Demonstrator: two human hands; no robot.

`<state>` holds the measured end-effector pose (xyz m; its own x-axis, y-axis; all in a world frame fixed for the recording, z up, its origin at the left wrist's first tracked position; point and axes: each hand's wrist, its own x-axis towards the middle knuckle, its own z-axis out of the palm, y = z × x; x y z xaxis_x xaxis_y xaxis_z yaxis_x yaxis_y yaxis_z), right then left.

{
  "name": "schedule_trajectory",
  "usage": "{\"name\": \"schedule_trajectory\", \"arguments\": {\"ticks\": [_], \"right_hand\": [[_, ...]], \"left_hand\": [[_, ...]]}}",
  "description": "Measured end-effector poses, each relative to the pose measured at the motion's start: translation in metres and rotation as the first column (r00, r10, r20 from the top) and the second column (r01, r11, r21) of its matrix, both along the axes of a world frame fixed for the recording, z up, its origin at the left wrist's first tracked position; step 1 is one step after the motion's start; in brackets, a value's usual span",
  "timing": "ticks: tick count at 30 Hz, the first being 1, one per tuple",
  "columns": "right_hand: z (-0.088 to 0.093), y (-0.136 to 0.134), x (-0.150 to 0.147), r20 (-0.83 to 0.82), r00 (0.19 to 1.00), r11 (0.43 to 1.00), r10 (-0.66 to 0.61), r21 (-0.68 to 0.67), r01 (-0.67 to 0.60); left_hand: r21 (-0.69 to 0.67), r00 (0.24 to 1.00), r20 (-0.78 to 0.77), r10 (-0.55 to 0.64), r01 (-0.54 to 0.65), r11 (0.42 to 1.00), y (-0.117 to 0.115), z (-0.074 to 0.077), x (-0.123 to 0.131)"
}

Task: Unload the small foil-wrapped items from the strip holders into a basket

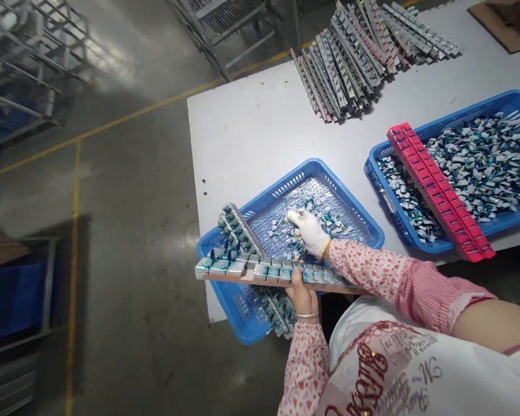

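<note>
L hand (302,293), bare, grips long grey slotted strip (242,268) over near blue plastic basket (355,214), near-left corner of white table (251,127). R hand (308,231), white-gloved, fingers bent onto small teal-grey loose pieces (334,221) inside the basket; can't tell if holding any.

Plastic basket (351,198); cloth glove (308,231); glossy foil pcs (330,219).

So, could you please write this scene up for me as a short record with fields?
Left hand: bare, grips a loaded strip held over the near tray
Right hand: gloved, fingers on small pieces in the near tray
Near tray: blue, at the table corner; more loaded strips lie in it
Far tray: blue, full of pieces, red strip across it
Table: grey strips piled at the back
</note>
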<state>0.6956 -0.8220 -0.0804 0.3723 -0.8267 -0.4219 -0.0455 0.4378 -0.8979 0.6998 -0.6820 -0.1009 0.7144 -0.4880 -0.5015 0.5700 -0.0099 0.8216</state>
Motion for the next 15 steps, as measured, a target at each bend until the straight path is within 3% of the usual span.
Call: {"name": "schedule_trajectory", "arguments": {"ticks": [2,3,5,6,12,15], "right_hand": [[-0.004,-0.019,-0.002,-0.194,0.964,0.950,0.181,-0.218,-0.222],[-0.004,-0.026,-0.001,-0.324,0.906,0.877,0.272,-0.303,-0.372],[-0.001,-0.033,0.005,-0.507,0.779,0.733,0.370,-0.356,-0.580],[0.002,-0.032,0.011,-0.529,0.758,0.709,0.381,-0.359,-0.607],[0.024,-0.013,0.055,-0.306,0.857,0.770,0.415,-0.383,-0.510],[0.020,-0.012,0.069,-0.201,0.897,0.857,0.393,-0.274,-0.436]], "left_hand": [[0.022,0.997,-0.068,0.024,-0.022,1.000,0.001,-0.004,-0.005],[0.022,0.995,-0.094,0.021,-0.019,1.000,0.001,-0.005,-0.008],[-0.001,0.993,-0.115,-0.016,0.016,1.000,-0.001,-0.005,-0.015],[-0.017,0.993,-0.108,-0.038,0.037,0.999,-0.002,-0.004,-0.019],[-0.047,0.989,-0.038,-0.142,0.140,0.989,0.003,-0.006,-0.042],[-0.068,0.981,-0.008,-0.193,0.192,0.979,0.008,-0.006,-0.045]]}}
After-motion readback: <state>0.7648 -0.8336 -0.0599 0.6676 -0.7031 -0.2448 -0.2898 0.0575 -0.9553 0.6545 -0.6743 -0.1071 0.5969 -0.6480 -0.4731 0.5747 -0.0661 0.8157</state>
